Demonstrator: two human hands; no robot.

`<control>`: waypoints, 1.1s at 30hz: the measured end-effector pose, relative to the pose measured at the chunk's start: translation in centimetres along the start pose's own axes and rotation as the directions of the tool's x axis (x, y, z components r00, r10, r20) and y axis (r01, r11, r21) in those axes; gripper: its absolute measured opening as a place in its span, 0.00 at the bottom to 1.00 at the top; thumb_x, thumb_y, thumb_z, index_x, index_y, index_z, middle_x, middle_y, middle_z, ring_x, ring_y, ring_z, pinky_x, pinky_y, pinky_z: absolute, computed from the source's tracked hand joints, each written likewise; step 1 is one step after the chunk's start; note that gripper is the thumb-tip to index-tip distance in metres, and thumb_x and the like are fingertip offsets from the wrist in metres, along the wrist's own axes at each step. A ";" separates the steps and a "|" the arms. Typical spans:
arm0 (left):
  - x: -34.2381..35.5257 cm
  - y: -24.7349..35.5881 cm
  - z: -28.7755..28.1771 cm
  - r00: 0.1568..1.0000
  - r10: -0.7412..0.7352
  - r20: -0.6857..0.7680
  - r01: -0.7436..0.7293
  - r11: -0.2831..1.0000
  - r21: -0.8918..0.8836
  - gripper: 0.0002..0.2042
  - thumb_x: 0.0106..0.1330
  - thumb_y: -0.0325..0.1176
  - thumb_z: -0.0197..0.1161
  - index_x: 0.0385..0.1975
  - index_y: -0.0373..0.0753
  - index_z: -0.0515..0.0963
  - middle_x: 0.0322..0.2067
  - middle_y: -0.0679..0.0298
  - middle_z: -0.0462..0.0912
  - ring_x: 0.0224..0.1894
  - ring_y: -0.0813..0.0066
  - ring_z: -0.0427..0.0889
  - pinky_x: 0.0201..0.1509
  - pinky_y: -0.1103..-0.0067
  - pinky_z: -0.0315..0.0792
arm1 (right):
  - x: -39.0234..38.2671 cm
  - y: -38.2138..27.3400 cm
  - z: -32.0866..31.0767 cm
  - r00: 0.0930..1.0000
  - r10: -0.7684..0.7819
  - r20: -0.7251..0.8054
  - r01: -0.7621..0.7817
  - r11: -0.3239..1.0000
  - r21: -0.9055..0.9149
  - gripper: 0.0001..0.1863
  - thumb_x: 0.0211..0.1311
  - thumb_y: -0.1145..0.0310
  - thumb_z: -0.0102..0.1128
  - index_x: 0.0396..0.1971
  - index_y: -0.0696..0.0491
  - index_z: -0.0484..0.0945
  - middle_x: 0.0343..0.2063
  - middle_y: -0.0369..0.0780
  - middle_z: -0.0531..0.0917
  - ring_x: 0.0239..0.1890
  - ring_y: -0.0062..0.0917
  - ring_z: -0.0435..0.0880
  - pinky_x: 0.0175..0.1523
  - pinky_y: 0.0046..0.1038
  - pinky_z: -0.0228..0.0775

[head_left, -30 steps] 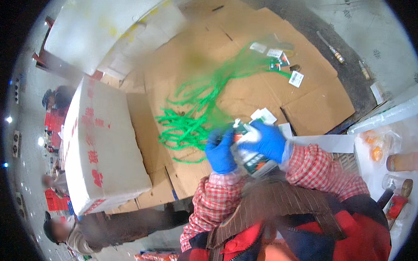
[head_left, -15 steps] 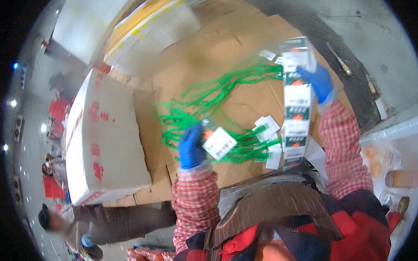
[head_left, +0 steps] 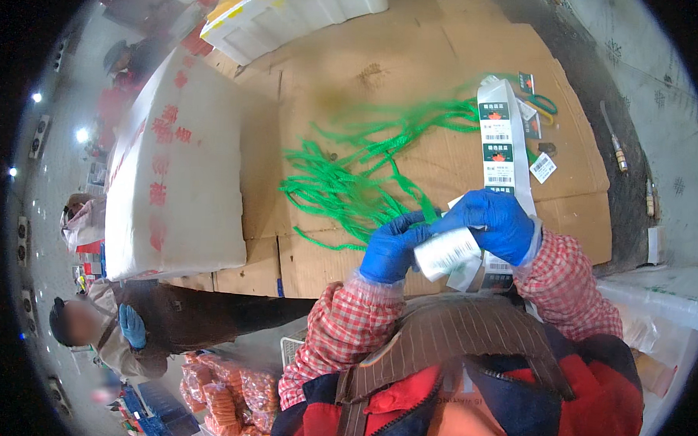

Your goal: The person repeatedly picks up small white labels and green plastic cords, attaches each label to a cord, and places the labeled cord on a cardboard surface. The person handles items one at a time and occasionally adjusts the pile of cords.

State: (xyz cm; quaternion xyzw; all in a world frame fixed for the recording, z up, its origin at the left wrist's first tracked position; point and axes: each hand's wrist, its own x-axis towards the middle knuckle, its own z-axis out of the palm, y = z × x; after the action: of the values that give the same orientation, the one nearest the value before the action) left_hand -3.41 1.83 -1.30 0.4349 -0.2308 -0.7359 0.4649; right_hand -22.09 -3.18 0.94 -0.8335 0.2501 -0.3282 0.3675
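Both my hands wear blue gloves and meet near the table's front edge. My left hand (head_left: pixel 392 249) is closed on the top of a green mesh net (head_left: pixel 417 196), beside a white barcode label (head_left: pixel 448 254). My right hand (head_left: pixel 496 222) pinches the label's upper edge, its fingertips against the left hand's; the exact grip is partly hidden. A strip of printed labels (head_left: pixel 499 135), green and white, runs under my right hand and shows again below it. More green mesh nets (head_left: pixel 342 188) lie spread to the left of the strip.
Cardboard (head_left: pixel 323 86) covers the table. A white foam box (head_left: pixel 177 173) stands left, another foam box (head_left: pixel 302 20) at the back. Scissors (head_left: pixel 545 108) and a loose label (head_left: pixel 542 168) lie right of the strip, a knife (head_left: pixel 617 149) farther right. A person (head_left: pixel 111 325) is at left.
My right hand has come down and left from the label strip to meet my left hand. The left hand has moved right with a labelled net. The view has shifted slightly.
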 end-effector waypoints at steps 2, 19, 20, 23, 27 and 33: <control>-1.4 1.2 -0.6 0.996 -0.091 -0.003 0.090 0.975 0.202 0.11 0.57 0.32 0.49 0.34 0.32 0.71 0.22 0.60 0.76 0.20 0.79 0.74 0.18 0.88 0.63 | 0.0 -0.6 0.8 0.883 0.469 0.009 -0.462 0.867 0.186 0.13 0.44 0.74 0.58 0.34 0.55 0.74 0.27 0.37 0.77 0.29 0.21 0.76 0.36 0.20 0.67; -5.0 1.3 0.7 0.972 0.236 -0.001 -0.234 0.964 0.126 0.07 0.52 0.28 0.54 0.27 0.31 0.72 0.19 0.59 0.75 0.15 0.76 0.73 0.12 0.87 0.60 | -1.2 -4.8 1.7 0.912 0.406 0.059 -0.345 0.682 0.645 0.16 0.47 0.84 0.44 0.36 0.53 0.75 0.23 0.37 0.77 0.22 0.15 0.74 0.27 0.15 0.67; -5.1 1.1 0.5 0.969 0.247 0.018 -0.247 0.958 0.148 0.07 0.52 0.28 0.53 0.28 0.31 0.72 0.19 0.59 0.75 0.15 0.75 0.73 0.11 0.87 0.60 | -1.3 -4.8 1.8 0.917 0.396 0.052 -0.339 0.705 0.623 0.16 0.47 0.84 0.45 0.35 0.53 0.75 0.23 0.37 0.77 0.22 0.16 0.74 0.27 0.15 0.67; -5.1 0.8 -0.1 0.967 0.244 0.070 -0.253 0.947 0.199 0.10 0.55 0.33 0.50 0.30 0.31 0.71 0.21 0.57 0.76 0.17 0.73 0.73 0.13 0.86 0.61 | -1.4 -4.8 2.0 0.933 0.359 0.023 -0.308 0.765 0.565 0.15 0.45 0.83 0.45 0.33 0.54 0.76 0.22 0.38 0.77 0.22 0.16 0.74 0.26 0.15 0.66; -4.9 0.9 -0.7 0.975 0.166 0.145 -0.172 0.985 0.025 0.16 0.58 0.40 0.44 0.32 0.31 0.71 0.25 0.55 0.76 0.21 0.70 0.74 0.15 0.84 0.62 | -1.5 -4.3 2.0 0.954 0.299 -0.023 -0.246 0.825 0.509 0.14 0.44 0.83 0.45 0.30 0.55 0.77 0.21 0.37 0.77 0.21 0.16 0.73 0.25 0.16 0.66; -4.6 1.1 -0.2 0.983 0.182 -0.004 -0.178 0.966 0.188 0.10 0.56 0.35 0.53 0.28 0.33 0.74 0.20 0.63 0.75 0.16 0.80 0.69 0.15 0.86 0.61 | -1.8 -3.6 2.4 0.960 0.279 -0.009 -0.254 0.886 0.388 0.14 0.44 0.83 0.44 0.28 0.56 0.77 0.21 0.37 0.77 0.22 0.16 0.73 0.27 0.16 0.66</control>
State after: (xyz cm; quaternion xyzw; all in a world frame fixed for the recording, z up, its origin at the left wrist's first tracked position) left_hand -1.87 5.45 1.37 0.4618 -0.3325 -0.6609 0.4893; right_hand -20.89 1.25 1.87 -0.6921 0.3049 -0.3438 0.5566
